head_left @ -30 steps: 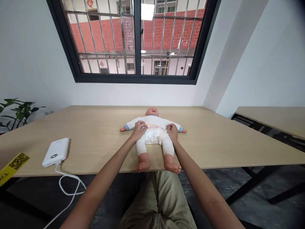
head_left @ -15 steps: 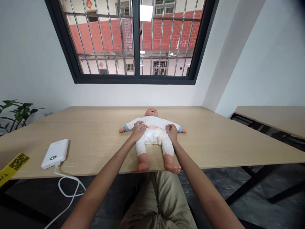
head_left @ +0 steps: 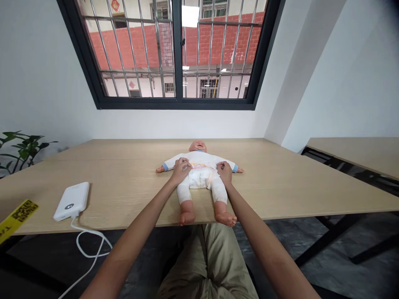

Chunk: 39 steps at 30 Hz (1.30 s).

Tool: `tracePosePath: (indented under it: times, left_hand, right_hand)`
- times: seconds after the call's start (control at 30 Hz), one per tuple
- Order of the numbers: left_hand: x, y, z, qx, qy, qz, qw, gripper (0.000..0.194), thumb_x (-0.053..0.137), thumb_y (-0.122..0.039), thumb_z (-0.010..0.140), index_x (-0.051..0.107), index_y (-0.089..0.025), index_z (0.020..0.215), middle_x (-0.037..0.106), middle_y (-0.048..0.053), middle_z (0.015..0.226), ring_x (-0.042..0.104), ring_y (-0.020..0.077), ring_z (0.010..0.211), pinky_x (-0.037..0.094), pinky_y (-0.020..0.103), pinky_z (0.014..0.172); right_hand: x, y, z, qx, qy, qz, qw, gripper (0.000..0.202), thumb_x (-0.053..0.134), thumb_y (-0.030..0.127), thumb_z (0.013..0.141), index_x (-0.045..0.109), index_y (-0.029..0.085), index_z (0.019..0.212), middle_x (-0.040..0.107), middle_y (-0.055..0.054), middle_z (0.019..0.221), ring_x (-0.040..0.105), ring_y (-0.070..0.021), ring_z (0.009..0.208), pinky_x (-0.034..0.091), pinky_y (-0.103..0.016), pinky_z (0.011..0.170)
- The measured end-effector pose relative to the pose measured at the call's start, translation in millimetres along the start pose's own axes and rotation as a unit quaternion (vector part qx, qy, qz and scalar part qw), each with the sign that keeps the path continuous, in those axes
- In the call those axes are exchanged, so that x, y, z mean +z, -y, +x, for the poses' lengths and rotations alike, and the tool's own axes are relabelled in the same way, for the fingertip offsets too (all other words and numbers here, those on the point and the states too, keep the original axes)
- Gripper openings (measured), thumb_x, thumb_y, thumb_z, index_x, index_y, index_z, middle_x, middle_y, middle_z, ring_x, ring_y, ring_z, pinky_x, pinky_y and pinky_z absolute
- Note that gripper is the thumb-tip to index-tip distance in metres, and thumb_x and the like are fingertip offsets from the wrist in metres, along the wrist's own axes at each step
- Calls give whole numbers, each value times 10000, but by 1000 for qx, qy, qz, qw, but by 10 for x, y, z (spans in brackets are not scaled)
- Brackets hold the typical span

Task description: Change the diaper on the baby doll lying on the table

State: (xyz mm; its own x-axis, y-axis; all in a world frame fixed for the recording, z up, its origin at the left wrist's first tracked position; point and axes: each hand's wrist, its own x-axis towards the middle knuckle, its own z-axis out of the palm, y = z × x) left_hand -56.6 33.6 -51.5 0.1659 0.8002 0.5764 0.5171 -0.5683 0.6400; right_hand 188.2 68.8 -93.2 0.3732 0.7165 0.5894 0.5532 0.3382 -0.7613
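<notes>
A baby doll lies on its back on the table, its head toward the window and its feet near the front edge. Around its hips is a white diaper with a pinkish-orange printed waistband. My left hand is at the waist on the left, fingers curled in a pinch on the diaper's edge. On the other side, my right hand has thumb and fingers closed on the diaper's edge at the waist. Both fingertips partly hide what they pinch. The doll's arms are spread outward.
A white power bank with a white cable sits at the left of the wooden table. Beyond it are a yellow tag and a plant. A second table stands at the right.
The fingers of my left hand have drawn in slightly toward the left at the waist. My right hand and the doll stay almost where they were.
</notes>
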Motion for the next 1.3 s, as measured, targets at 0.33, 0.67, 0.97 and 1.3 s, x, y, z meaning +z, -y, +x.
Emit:
tracePosePath:
  times: [0.33,0.67,0.97,1.3]
  left_hand:
    - [47,176,6,-33,-3,-3,999,297,593,-248,850,692,-247,1130,474,90,1264,410,245,1274,300,432,1109]
    - [3,274,186,16,53,-63,996,288,737,-297,758,730,-219,1036,654,80,1142,548,245,1159,369,407,1069]
    - [164,324,180,-37,-14,-126,991,173,732,-245,714,678,-174,862,677,82,1006,619,225,1017,459,372,950]
    - [-41,163,371,-72,121,-96,985,341,739,-331,622,608,-183,900,638,43,951,590,211,902,444,282,771]
  right_hand:
    - [-8,30,-13,9,2,2,1000,94,463,211,746,552,189,769,586,-50,797,540,-193,756,433,-326,763]
    - [5,14,-22,-7,4,0,1000,111,455,211,760,559,184,788,596,-55,807,550,-191,773,431,-322,770]
    - [24,-3,-12,-10,4,-2,1000,103,455,217,746,552,194,774,598,-51,790,545,-190,758,428,-319,753]
    - [25,-28,-3,20,17,17,1000,111,465,229,736,560,192,780,637,-59,837,566,-189,771,444,-318,762]
